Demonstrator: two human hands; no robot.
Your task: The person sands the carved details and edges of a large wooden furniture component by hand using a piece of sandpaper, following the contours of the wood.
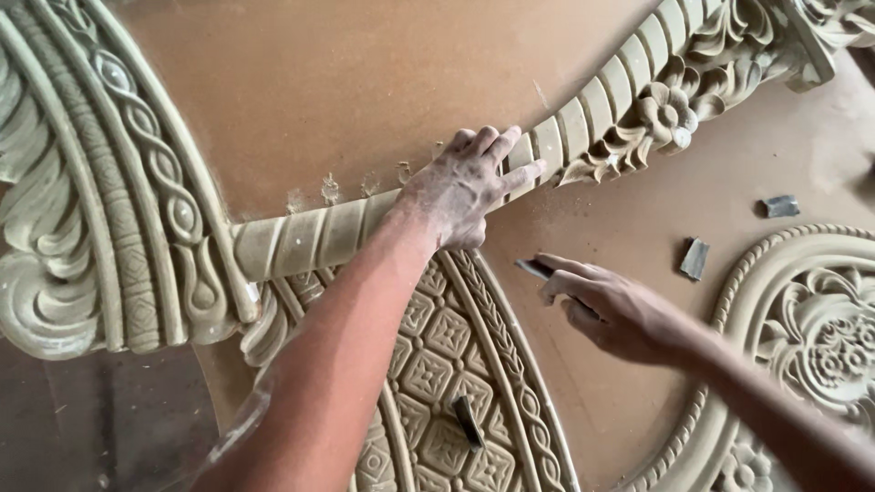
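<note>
A large carved panel of brown board lies under me, with pale raised ornament. My left hand (465,187), dusty, rests on a ribbed twisted moulding (319,237) that runs diagonally up to the right, fingers spread over its ribs. My right hand (606,305) hovers lower right over bare board, pinching a small dark folded piece of sandpaper (533,268) between thumb and fingers. A carved flower cluster (670,114) sits on the moulding beyond my left hand.
Two small grey sandpaper scraps (694,259) (781,206) lie on the board at right. Another dark piece (468,421) rests on the diamond-patterned arch (447,337). A round floral medallion (811,337) is at right, scrolled carving (100,210) at left.
</note>
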